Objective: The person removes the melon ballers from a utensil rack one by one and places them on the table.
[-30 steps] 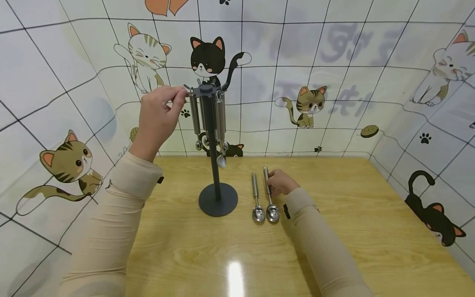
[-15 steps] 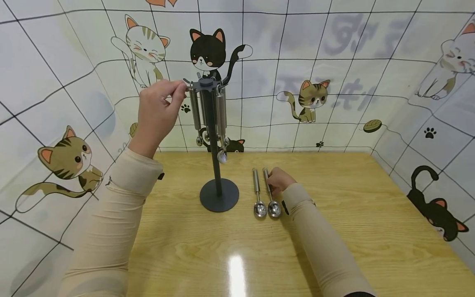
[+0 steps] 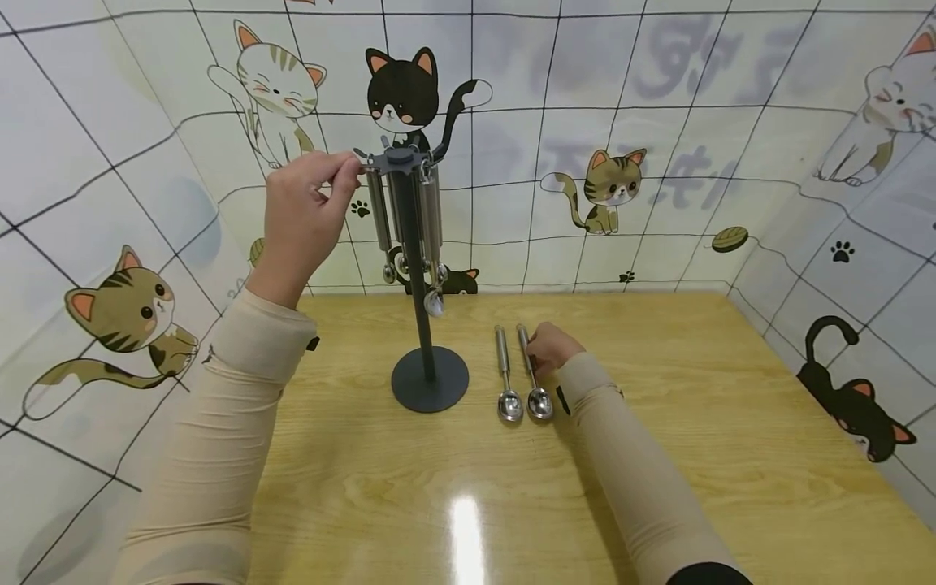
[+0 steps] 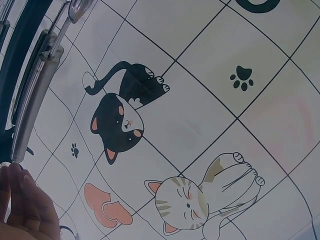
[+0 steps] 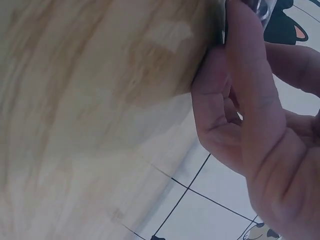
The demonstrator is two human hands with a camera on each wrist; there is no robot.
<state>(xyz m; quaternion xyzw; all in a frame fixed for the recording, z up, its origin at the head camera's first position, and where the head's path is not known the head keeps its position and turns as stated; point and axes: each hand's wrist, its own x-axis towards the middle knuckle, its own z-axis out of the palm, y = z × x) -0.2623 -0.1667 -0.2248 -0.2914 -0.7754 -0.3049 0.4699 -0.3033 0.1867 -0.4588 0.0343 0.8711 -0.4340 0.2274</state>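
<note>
My left hand (image 3: 303, 215) is raised beside the dark grey utensil stand (image 3: 422, 309), its thumb and index finger pinching at a hook on the left of the top. Those fingertips (image 4: 16, 172) sit right at the upper end of a hanging steel handle (image 4: 35, 105). Several steel utensils (image 3: 433, 211) hang from the stand, small bowls downward. On the table, my right hand (image 3: 553, 348) pinches the handle of the right-hand steel scoop (image 3: 539, 404), which has a round bowl. A second steel scoop (image 3: 509, 405) lies parallel to its left. In the right wrist view, the fingers partly hide the handle.
The light wooden table (image 3: 366, 487) meets a cloth backdrop (image 3: 504, 219) printed with cats and grid lines at the back and sides. The stand's round base (image 3: 430, 390) is left of the two scoops.
The head view has tilted slightly, so the whole scene sits higher in the frame. Both hands keep their places at the stand's hook and at the scoop's handle.
</note>
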